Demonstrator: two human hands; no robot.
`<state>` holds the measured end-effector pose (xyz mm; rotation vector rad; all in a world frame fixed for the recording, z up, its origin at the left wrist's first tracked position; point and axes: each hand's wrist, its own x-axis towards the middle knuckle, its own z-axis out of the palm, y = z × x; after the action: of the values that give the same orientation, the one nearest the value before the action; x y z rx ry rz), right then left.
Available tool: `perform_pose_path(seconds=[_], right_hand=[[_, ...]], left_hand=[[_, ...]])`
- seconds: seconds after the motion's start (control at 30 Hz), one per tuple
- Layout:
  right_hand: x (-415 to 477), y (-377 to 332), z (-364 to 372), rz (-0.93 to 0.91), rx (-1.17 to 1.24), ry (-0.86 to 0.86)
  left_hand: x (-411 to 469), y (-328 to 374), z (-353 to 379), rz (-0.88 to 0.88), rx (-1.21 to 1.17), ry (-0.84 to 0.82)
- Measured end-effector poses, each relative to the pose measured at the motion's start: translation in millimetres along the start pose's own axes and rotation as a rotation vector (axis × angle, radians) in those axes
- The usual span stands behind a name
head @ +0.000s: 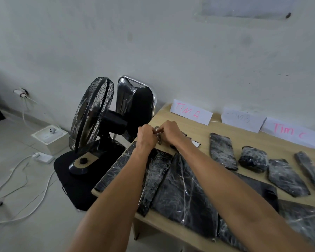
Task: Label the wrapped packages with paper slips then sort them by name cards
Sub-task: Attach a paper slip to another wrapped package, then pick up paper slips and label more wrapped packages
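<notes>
- The small wrapped package (159, 138) sits between your hands, over the far left corner of the surface (224, 130). Its visible strip runs near-to-far; the rest is hidden.
- Your left hand (146, 136) and right hand (171, 132) both pinch it, fingers curled.
- The "TIM A" card (191, 114) stands just beyond.

Name cards (191, 114) behind packages (222, 154) on table (278, 142)
</notes>
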<state>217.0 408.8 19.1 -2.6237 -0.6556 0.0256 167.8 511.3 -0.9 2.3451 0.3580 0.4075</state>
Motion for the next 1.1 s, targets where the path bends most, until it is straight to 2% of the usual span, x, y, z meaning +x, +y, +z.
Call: perform_pose_path(seconds=[0.23,0.37,0.53,0.67,0.8,1.1], right_hand=[[-0.8,-1.2,5.8,0.040,0.017,0.014],[-3.2,-2.2,8.5,0.043,0.047,0.038],[-18.0,4.0,2.5,0.041,0.171,0.214],[-35.0,23.8,-13.4,0.056,0.250,0.324],[-75.2,63.5,-52.8,0.100,0.187,0.373],[-275.0,226.1,-163.2,0.504,-0.078,0.486]], left_hand=[[-1.3,0.8,-0.6,-0.001,-0.012,-0.011],[-0.5,-0.1,-1.9,-0.021,0.061,-0.024],[-10.1,11.9,-0.3,0.008,0.147,0.029],[-21.7,39.7,9.0,0.152,0.239,0.036],[-36.0,95.4,38.1,0.310,0.245,-0.063],[-172.4,269.7,158.4,0.657,0.095,-0.304]])
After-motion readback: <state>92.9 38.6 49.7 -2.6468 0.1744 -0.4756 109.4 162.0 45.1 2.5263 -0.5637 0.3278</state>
